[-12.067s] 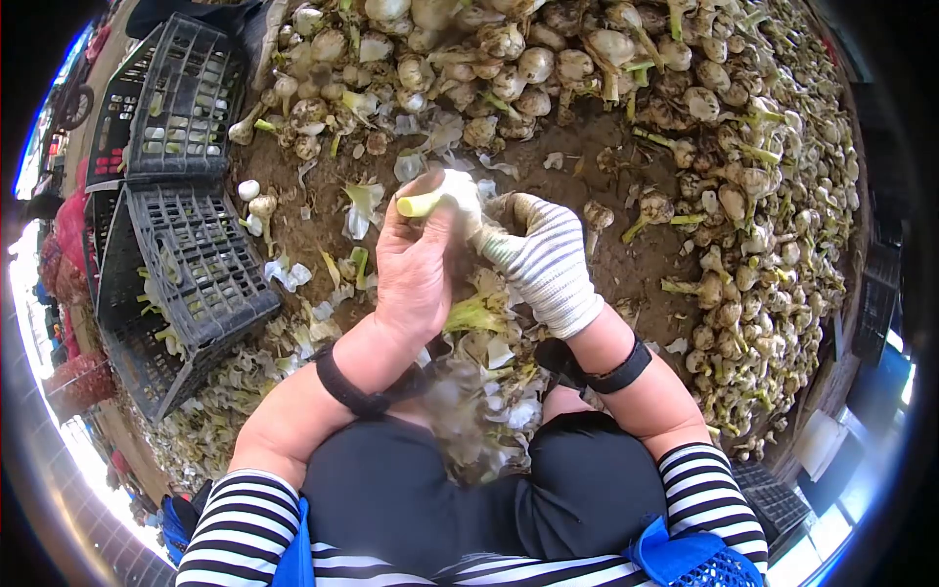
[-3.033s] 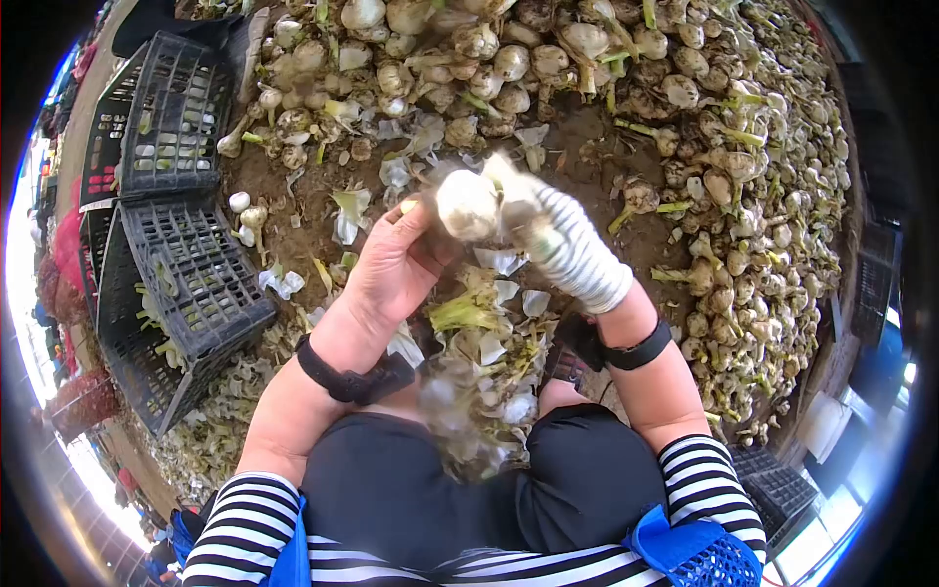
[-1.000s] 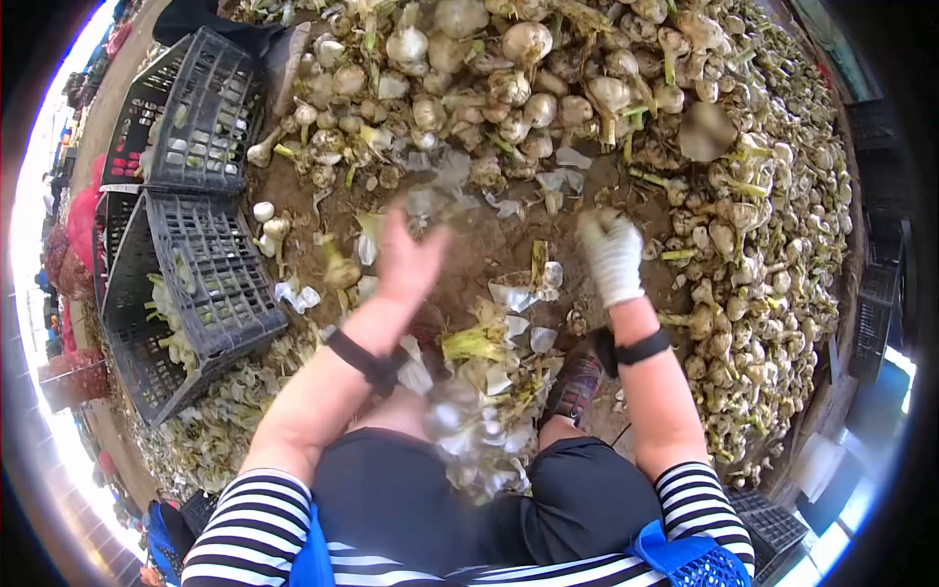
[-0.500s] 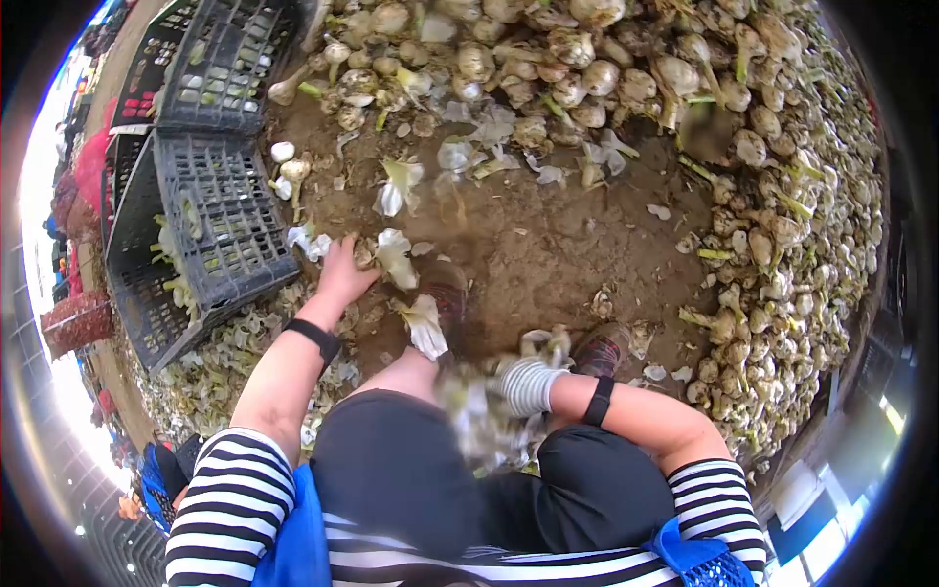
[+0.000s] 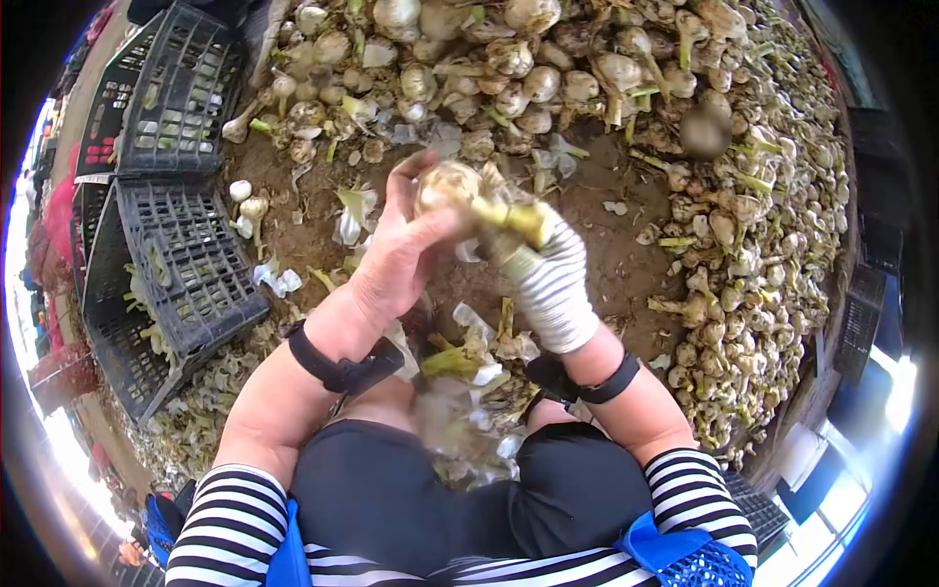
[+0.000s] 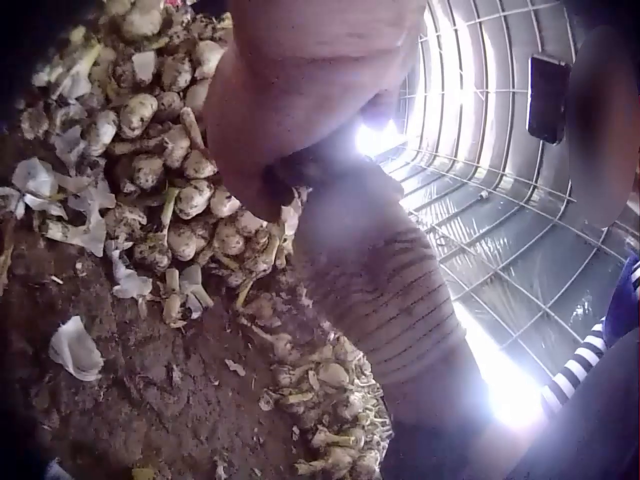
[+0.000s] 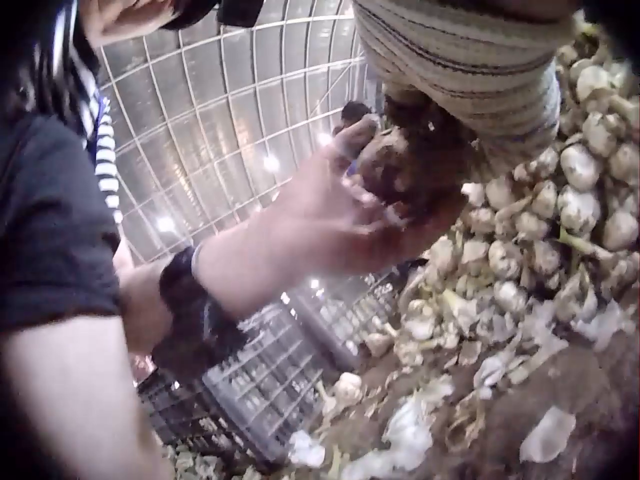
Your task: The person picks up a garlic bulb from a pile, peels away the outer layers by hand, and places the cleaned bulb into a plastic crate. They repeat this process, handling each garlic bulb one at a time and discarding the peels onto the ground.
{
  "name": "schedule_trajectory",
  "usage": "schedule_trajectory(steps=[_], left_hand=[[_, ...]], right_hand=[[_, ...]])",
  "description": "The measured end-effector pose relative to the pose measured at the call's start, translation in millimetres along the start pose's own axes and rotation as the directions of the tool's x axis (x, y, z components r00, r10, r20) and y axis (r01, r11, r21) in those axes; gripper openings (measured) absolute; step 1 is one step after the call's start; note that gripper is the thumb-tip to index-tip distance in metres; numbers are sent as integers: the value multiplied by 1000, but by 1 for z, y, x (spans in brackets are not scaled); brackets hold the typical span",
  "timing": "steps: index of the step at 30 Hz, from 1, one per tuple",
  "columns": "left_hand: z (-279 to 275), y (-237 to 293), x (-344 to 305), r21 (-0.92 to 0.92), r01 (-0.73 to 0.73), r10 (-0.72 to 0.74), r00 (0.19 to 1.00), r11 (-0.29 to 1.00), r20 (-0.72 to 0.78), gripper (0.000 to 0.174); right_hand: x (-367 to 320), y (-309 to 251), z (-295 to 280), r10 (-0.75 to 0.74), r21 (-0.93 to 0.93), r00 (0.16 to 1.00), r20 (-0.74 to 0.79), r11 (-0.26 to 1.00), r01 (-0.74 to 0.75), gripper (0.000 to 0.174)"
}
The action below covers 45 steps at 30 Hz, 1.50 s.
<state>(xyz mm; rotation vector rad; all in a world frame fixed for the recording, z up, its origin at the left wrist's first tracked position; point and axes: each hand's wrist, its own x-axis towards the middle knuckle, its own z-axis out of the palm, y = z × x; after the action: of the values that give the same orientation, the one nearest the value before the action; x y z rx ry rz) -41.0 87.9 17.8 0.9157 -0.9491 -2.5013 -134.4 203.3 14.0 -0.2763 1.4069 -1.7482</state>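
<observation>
In the head view my bare left hand (image 5: 391,254) grips a garlic bulb (image 5: 448,188) that has brownish outer skin and a thick yellow-green stem (image 5: 514,221). My right hand (image 5: 550,284), in a striped knit glove, meets it from the other side, its fingers curled at the bulb and stem. Seen from the right wrist, the bulb (image 7: 385,168) looks dirty and sits in the left fingers, below the glove (image 7: 455,75). The left wrist view has both hands close together, with the bulb mostly hidden behind them.
Heaped unpeeled garlic (image 5: 548,88) spreads across the back and down the right side. Two black plastic crates (image 5: 191,264) stand at the left with pale pieces inside. Peeled skins and cut stems (image 5: 469,352) litter the soil between the knees. One white bulb (image 5: 241,191) lies near the crates.
Earlier, both hands held a whiter, peeled bulb. They then parted, the left reaching down near the crates and the right dropping between the knees. Now they are together again on a browner bulb.
</observation>
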Motion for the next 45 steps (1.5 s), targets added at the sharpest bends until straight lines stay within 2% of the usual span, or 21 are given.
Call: schedule_trajectory(steps=[1, 2, 4, 5, 7, 8, 10, 14, 17, 18, 21, 22, 24, 26, 31, 34, 38, 40, 42, 44, 45], left_hand=[[4, 1, -3, 33, -5, 2, 996, 999, 85, 66], [6, 1, -5, 67, -12, 1, 986, 998, 167, 67], [4, -7, -8, 22, 49, -52, 977, 999, 209, 71], [4, -9, -12, 38, 20, -27, 981, 999, 193, 72], [3, -12, -15, 56, -26, 17, 987, 998, 161, 74], [3, -13, -16, 54, -28, 19, 987, 998, 161, 74], [3, -16, -20, 200, 3, -17, 997, 980, 73, 73], [18, -24, -28, 326, -25, -11, 994, 945, 108, 71], [8, -28, -30, 378, -23, -8, 997, 925, 80, 67], [8, -30, -32, 317, -14, -8, 998, 948, 66, 66], [9, -22, -29, 315, 55, -41, 998, 948, -50, 65], [9, -21, -29, 250, 94, -76, 994, 964, -81, 65], [10, -26, -27, 294, 96, -77, 994, 951, -78, 61], [9, -31, -24, 316, 120, -135, 991, 941, 24, 65], [13, -33, -27, 196, 216, -238, 967, 957, 93, 69], [15, -35, -26, 482, 44, -107, 989, 875, 106, 70], [14, -31, -23, 410, 183, -156, 983, 894, -100, 50], [-1, -28, -17, 45, 458, -458, 889, 888, -15, 48], [3, -17, -21, -161, 507, -484, 860, 846, 164, 53], [4, -22, -20, -153, 407, -385, 910, 900, 154, 52], [6, -25, -20, -144, 305, -285, 948, 941, 142, 53]], right_hand=[[1, -2, -12, -141, 56, 987, 73, 989, 137, 21], [-2, -12, -16, -42, 16, 997, 72, 999, 41, 20], [-3, -15, -20, -166, -94, 982, 86, 980, 174, 20], [0, -18, -29, -186, -421, 974, 130, 879, 224, 19], [18, -20, -58, -361, -848, 908, 212, 394, 355, 22], [27, -26, -57, -500, -923, 814, 295, 71, 378, 26], [16, -41, -48, -692, -906, 588, 418, -268, 328, 35], [5, -1, -22, -542, -763, 661, 518, 57, 644, 57], [1, 3, -34, -441, -807, 701, 561, -103, 582, 53], [7, 9, -40, -490, -861, 752, 440, 7, 508, 50], [18, -18, -59, -688, -770, 620, 377, 139, 623, 56], [5, -25, -46, -464, -474, 877, 124, 749, 464, 67], [0, -38, -43, -516, -756, 696, 500, 132, 641, 75], [1, -20, -46, -427, -699, 613, 665, -64, 713, 67], [1, -18, -49, -274, -725, 693, 667, -28, 688, 66], [4, -10, -49, -151, -766, 755, 638, -26, 643, 67], [3, -14, -48, -218, -744, 711, 668, -180, 644, 67], [6, -13, -47, -340, -731, 650, 679, -228, 644, 67], [9, -15, -45, -454, -722, 576, 680, -275, 635, 68], [10, -18, -41, -564, -793, 682, 467, 75, 605, 74], [17, -17, -30, -724, -532, 599, 343, 376, 759, 67]])
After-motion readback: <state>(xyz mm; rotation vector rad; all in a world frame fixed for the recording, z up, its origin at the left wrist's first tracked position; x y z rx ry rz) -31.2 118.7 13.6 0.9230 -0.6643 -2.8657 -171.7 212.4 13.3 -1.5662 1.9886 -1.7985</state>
